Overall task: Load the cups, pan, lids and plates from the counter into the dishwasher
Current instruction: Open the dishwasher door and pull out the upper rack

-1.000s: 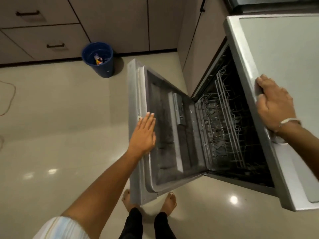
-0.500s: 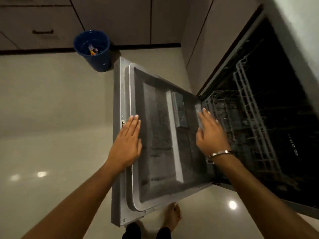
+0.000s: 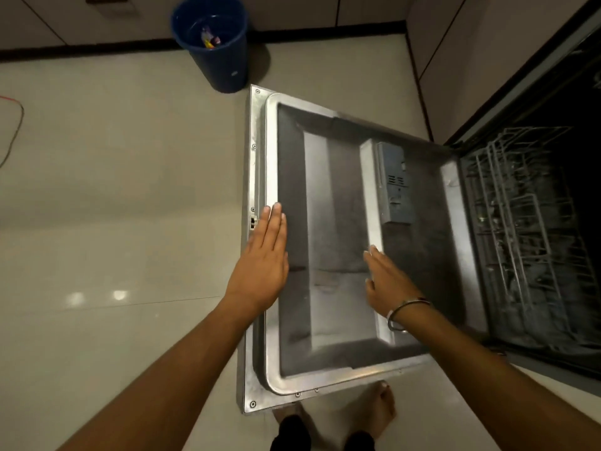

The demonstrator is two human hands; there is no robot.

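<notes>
The dishwasher door [image 3: 328,196] lies folded down almost flat, its steel inner side facing up, with a grey detergent box [image 3: 395,187] on it. My left hand [image 3: 263,258] rests flat on the door's outer rim, fingers together, holding nothing. My right hand [image 3: 387,278], with a metal bangle at the wrist, lies flat on the door's inner panel and holds nothing. To the right, the dark tub shows a wire rack [image 3: 523,216] with nothing visible in it. No cups, pan, lids or plates are in view.
A blue waste bin [image 3: 214,43] stands on the tiled floor beyond the door's far corner. Cabinet fronts [image 3: 455,60] run along the back and right. My bare feet [image 3: 380,408] are under the door's near edge. A thin cable [image 3: 13,131] lies at far left.
The door has swung further down to nearly flat. My right hand left the counter top edge, came onto the door's inner panel, and slid nearer to me. My left hand stayed on the rim.
</notes>
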